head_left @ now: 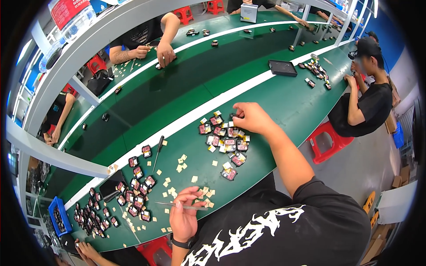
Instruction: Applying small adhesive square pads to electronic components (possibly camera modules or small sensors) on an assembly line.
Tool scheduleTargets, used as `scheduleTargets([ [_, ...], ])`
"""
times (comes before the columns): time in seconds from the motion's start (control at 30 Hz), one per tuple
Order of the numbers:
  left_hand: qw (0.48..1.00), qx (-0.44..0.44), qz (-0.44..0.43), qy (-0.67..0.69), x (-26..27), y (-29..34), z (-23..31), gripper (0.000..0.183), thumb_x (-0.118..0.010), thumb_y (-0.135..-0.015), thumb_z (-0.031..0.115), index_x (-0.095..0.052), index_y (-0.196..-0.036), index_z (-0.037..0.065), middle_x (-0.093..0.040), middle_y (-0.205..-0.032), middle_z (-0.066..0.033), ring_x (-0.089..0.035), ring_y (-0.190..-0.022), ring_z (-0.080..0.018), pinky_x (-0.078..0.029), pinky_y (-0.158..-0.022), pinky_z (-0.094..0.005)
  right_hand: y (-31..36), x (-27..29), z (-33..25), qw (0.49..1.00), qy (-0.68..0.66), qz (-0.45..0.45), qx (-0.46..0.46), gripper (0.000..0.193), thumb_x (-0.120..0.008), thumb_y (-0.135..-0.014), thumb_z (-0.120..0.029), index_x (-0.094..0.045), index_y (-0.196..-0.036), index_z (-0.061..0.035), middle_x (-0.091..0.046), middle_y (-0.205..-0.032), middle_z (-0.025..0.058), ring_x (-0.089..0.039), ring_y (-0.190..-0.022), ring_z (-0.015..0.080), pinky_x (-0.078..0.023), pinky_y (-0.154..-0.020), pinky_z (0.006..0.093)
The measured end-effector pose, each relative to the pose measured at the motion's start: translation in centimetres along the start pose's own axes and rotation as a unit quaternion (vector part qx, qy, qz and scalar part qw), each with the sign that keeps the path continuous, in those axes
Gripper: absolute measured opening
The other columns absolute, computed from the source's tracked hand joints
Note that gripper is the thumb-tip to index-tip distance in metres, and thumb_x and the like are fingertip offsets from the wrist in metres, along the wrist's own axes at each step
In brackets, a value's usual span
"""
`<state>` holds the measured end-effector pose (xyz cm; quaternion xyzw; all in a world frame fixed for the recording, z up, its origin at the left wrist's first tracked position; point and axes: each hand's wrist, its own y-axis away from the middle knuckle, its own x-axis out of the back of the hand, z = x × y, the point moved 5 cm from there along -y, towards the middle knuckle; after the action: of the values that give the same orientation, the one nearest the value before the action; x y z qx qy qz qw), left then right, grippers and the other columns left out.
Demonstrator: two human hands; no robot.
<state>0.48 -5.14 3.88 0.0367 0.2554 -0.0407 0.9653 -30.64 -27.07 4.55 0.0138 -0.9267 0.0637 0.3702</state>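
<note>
Left hand: I am pinching a thin metal pair of tweezers (179, 205) in my left hand (184, 217), fingers clenching around the near end, tips pointing out to my left.
Right hand: my right hand (251, 117) is reaching out over the green work surface (284, 104), fingertips closing on a small dark rectangular part (232, 117) at the far edge of a cluster.
Part relative to grip: the part is sitting right at my fingertips, touching them; I cannot tell whether it is lifting off the surface.
Cluster: the near cluster of small dark parts with reddish faces (226, 144) is lying just beside and below my right hand.
Squares: small tan square pieces (182, 166) are lying scattered between my two hands, some just beside the tweezers.
Left pile: a second pile of the same dark parts (135, 195) is sitting beyond the tweezers' tips.
Screwdriver: a black-handled screwdriver (158, 153) is lying apart from both hands.
Farther out: a black tray (282, 68) is resting well away, near a seated person in black (366, 102).
</note>
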Motion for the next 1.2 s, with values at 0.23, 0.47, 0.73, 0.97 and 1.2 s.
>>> scheduleTargets([
  [0.23, 1.000, -0.003, -0.017, 0.018, -0.4, 0.4, 0.0, 0.042, -0.038, -0.111, 0.037, -0.057, -0.115, -0.001, -0.054, -0.136, -0.0233, -0.060, -0.117, -0.0305, -0.058, -0.091, -0.0451, -0.4, 1.1, 1.4, 0.988, -0.142, -0.010, -0.055, 0.034, -0.058, -0.094, -0.005, -0.068, -0.125, 0.0028, -0.075, -0.090, 0.0132, -0.072, -0.080, 0.0158, -0.058, -0.073, 0.0327],
  [0.47, 0.981, 0.002, -0.046, 0.190, -1.2, -0.6, 0.1, 0.046, -0.042, -0.109, 0.047, -0.065, -0.116, 0.008, -0.026, -0.167, -0.0204, -0.037, -0.147, -0.0442, -0.036, -0.117, -0.0611, 6.1, -4.0, -8.2, 0.899, -0.384, -0.204, -0.046, 0.033, -0.061, -0.101, -0.008, -0.060, -0.133, 0.0007, -0.072, -0.098, 0.0039, -0.068, -0.084, 0.0089, -0.056, -0.073, 0.0242],
  [0.73, 0.933, 0.038, 0.042, 0.356, -0.9, -1.4, -1.3, 0.045, -0.038, -0.110, 0.045, -0.058, -0.133, 0.012, -0.037, -0.161, -0.0154, -0.044, -0.141, -0.0396, -0.036, -0.117, -0.0623, 13.4, -9.7, -12.9, 0.888, -0.385, -0.247, -0.051, 0.016, -0.067, -0.097, -0.006, -0.067, -0.105, 0.0071, -0.072, -0.094, 0.0123, -0.072, -0.076, 0.0157, -0.060, -0.065, 0.0294],
  [0.97, 0.975, 0.059, 0.044, 0.210, -1.8, -0.8, -1.6, 0.056, -0.037, -0.112, 0.039, -0.036, -0.157, 0.005, -0.049, -0.147, -0.0107, -0.050, -0.134, -0.0262, -0.039, -0.114, -0.0427, 14.4, -7.6, -17.7, 0.946, -0.120, -0.196, 0.231, 0.026, -0.074, -0.089, -0.005, -0.067, -0.114, -0.0011, -0.072, -0.102, 0.0120, -0.072, -0.087, 0.0213, -0.058, -0.077, 0.0315],
  [1.2, 0.979, 0.054, -0.010, 0.195, -1.6, 0.2, -1.4, 0.068, -0.056, -0.100, 0.008, -0.024, -0.161, 0.007, -0.039, -0.155, -0.0146, -0.048, -0.136, -0.0269, -0.040, -0.113, -0.0418, 14.4, -9.9, -15.4, 0.850, -0.426, -0.307, -0.043, 0.041, -0.063, -0.094, 0.006, -0.049, -0.132, -0.0023, -0.068, -0.106, 0.0123, -0.071, -0.095, 0.0186, -0.059, -0.080, 0.0337],
])
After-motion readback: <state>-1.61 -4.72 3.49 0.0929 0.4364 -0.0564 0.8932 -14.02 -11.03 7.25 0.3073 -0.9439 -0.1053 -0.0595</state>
